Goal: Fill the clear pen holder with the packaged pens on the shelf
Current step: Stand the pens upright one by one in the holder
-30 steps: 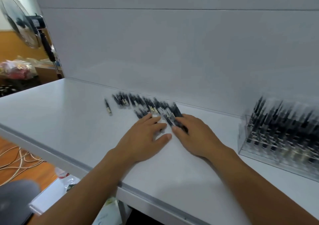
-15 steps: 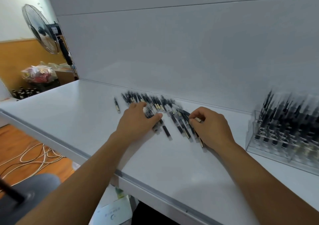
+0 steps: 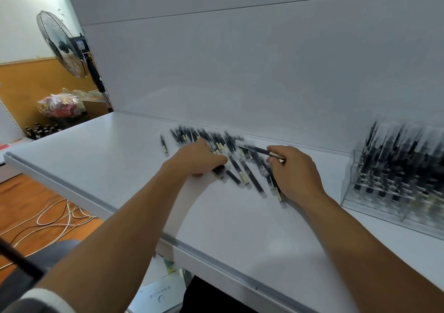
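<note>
Since 0.5 s ago: right hand (image 3: 298, 173) now pinches one pen (image 3: 257, 149) lifted off the pile (image 3: 211, 139) on the shelf (image 3: 115, 166), left hand (image 3: 197, 160) grips pens (image 3: 219, 170) at its near edge; holder (image 3: 348, 192), well apart at right, looks nearly full, so transfer likely next.

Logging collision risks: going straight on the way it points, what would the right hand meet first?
The right hand, pinching one black packaged pen, would probably first meet the heap of such pens just ahead; depth is unclear.
</note>
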